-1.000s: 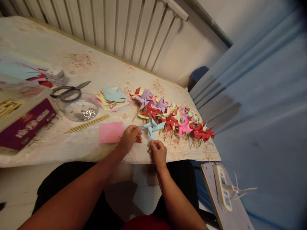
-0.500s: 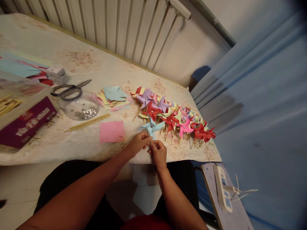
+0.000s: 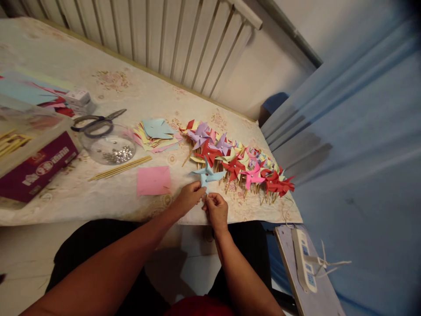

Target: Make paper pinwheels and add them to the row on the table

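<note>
A light blue paper pinwheel (image 3: 210,176) faces up near the table's front edge. My left hand (image 3: 190,195) is closed with its fingertips on the pinwheel's lower blade. Just below, my right hand (image 3: 217,210) pinches at the pinwheel's underside, where its stick would be; the fingers mostly hide that part. A pink paper square (image 3: 154,180) with cuts in it lies left of my hands. Beyond the blue pinwheel stand rows of pinwheels (image 3: 234,169) on sticks, in red, purple, pink and pale yellow.
Thin wooden sticks (image 3: 120,168), a round clear dish (image 3: 95,154) of metal pins, scissors (image 3: 98,123) and a stack of cut paper squares (image 3: 158,129) lie to the left. A purple-labelled plastic box (image 3: 42,169) stands far left. A power strip (image 3: 304,260) lies at lower right.
The blue pinwheel has shifted slightly left and tilted a little between my hands. Both hands keep nearly the same place. Nothing else on the table has moved.
</note>
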The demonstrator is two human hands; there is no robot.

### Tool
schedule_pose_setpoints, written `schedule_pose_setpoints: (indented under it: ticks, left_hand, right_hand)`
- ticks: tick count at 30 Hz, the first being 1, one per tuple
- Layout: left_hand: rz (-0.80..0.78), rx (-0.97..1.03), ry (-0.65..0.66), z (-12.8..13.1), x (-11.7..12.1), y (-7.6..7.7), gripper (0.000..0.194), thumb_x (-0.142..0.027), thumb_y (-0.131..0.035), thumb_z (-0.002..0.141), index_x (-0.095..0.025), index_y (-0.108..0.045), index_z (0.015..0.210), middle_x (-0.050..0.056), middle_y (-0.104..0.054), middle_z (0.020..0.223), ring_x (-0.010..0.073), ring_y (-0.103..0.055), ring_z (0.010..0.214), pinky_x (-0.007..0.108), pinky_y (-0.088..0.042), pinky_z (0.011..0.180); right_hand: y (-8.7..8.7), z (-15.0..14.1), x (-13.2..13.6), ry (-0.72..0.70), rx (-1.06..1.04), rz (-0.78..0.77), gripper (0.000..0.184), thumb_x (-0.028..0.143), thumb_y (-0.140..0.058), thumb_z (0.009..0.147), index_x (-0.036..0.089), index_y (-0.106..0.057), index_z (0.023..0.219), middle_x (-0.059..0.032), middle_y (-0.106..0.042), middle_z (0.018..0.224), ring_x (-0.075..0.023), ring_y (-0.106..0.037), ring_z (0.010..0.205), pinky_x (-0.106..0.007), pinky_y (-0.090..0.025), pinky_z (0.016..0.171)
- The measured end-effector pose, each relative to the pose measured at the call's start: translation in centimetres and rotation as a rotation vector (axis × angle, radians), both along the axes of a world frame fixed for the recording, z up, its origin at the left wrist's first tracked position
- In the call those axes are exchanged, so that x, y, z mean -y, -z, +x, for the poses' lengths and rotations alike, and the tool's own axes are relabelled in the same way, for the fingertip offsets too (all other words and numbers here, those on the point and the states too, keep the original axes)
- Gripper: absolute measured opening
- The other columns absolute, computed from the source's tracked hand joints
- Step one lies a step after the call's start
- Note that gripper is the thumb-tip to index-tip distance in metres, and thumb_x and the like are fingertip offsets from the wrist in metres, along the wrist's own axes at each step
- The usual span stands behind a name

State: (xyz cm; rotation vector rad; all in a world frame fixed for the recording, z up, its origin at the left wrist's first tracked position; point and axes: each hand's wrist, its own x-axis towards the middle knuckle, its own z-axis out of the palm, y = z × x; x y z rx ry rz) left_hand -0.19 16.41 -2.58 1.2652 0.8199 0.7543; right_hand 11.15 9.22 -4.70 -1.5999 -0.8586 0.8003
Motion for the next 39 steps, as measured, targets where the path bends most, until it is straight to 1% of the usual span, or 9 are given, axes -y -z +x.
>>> schedule_pose_setpoints:
  ticks: [6,10,13,17,20,23,28,34,39]
  left_hand:
    - [-0.009,-0.012,-0.108,-0.1,-0.3,0.2,0.024,-0.037,-0.051,0.076,-0.019,-0.045,0.061,-0.005,-0.048,0.054,0.0087,-0.044,0.047,0.021,-0.036,0.048]
    - [0.069,-0.08,-0.175,-0.2,-0.6,0.8,0.024,-0.037,-0.049,0.077,-0.019,-0.045,0.061,-0.006,-0.045,0.051,0.0096,-0.044,0.049,0.021,-0.034,0.049]
    - [0.104,-0.148,-0.232,-0.3,-0.8,1.1,0.025,-0.038,-0.049,0.078,-0.019,-0.046,0.062,-0.005,-0.045,0.052,0.0104,-0.045,0.052,0.021,-0.033,0.05]
    - [0.116,-0.171,-0.266,-0.5,-1.0,0.8,0.024,-0.039,-0.049,0.079,-0.019,-0.05,0.065,-0.004,-0.049,0.055,0.0116,-0.05,0.056,0.021,-0.036,0.052]
    - [0.085,-0.142,-0.271,-0.7,-1.1,0.4,0.023,-0.039,-0.051,0.079,-0.019,-0.052,0.067,-0.004,-0.052,0.056,0.0123,-0.055,0.057,0.021,-0.039,0.053]
    - [0.039,-0.093,-0.277,-0.9,-1.3,0.4,0.022,-0.039,-0.052,0.078,-0.019,-0.052,0.068,-0.003,-0.055,0.058,0.0121,-0.056,0.055,0.021,-0.041,0.052]
    - [0.027,-0.051,-0.296,-1.1,-1.9,0.7,0.018,-0.036,-0.054,0.076,-0.019,-0.053,0.07,-0.003,-0.055,0.058,0.0103,-0.053,0.051,0.021,-0.04,0.049]
    - [-0.086,0.078,-0.324,-1.3,-2.5,0.0,0.011,-0.028,-0.057,0.069,-0.018,-0.052,0.069,-0.004,-0.054,0.056,0.0089,-0.05,0.049,0.021,-0.039,0.049]
    - [-0.1,0.148,-0.333,-1.5,-2.9,-0.5,0.011,-0.024,-0.059,0.067,-0.017,-0.053,0.073,-0.005,-0.053,0.053,0.0087,-0.049,0.049,0.021,-0.038,0.05]
  right_hand:
    - [-0.3,-0.1,0.0,0.024,-0.009,-0.014,0.02,0.035,-0.063,0.072,0.016,-0.059,0.078,0.0011,-0.063,0.057,-0.0087,-0.05,0.04,-0.018,-0.034,0.038]
    - [-0.3,-0.2,-0.1,0.035,-0.012,-0.002,0.018,0.034,-0.064,0.071,0.017,-0.059,0.077,0.0006,-0.065,0.061,-0.0086,-0.051,0.042,-0.018,-0.036,0.04]
    - [-0.2,-0.1,-0.1,0.034,-0.02,-0.005,0.018,0.033,-0.063,0.072,0.017,-0.059,0.078,0.0009,-0.064,0.061,-0.0084,-0.051,0.041,-0.018,-0.036,0.039]
    - [0.1,0.0,0.0,0.025,-0.025,-0.002,0.016,0.032,-0.062,0.074,0.017,-0.059,0.078,0.0016,-0.064,0.06,-0.0078,-0.05,0.041,-0.018,-0.034,0.039]
    - [0.2,0.0,0.0,0.019,-0.032,0.001,0.016,0.032,-0.062,0.074,0.017,-0.059,0.079,0.0013,-0.065,0.062,-0.0079,-0.051,0.041,-0.018,-0.035,0.04]
    - [0.2,0.0,0.0,0.021,-0.035,-0.001,0.016,0.032,-0.063,0.073,0.017,-0.059,0.078,0.0012,-0.065,0.062,-0.0079,-0.051,0.042,-0.018,-0.035,0.04]
    - [0.1,0.0,0.0,0.016,-0.023,-0.002,0.016,0.032,-0.062,0.073,0.016,-0.059,0.077,0.0029,-0.062,0.056,-0.0075,-0.049,0.04,-0.017,-0.033,0.039]
    - [-0.1,-0.1,-0.1,0.016,-0.031,-0.004,0.016,0.032,-0.063,0.072,0.017,-0.059,0.075,0.0023,-0.063,0.058,-0.0072,-0.048,0.04,-0.017,-0.033,0.038]
    - [-0.3,0.0,-0.1,0.002,-0.036,-0.014,0.016,0.032,-0.063,0.072,0.016,-0.059,0.075,0.0029,-0.061,0.054,-0.0072,-0.047,0.039,-0.017,-0.032,0.038]
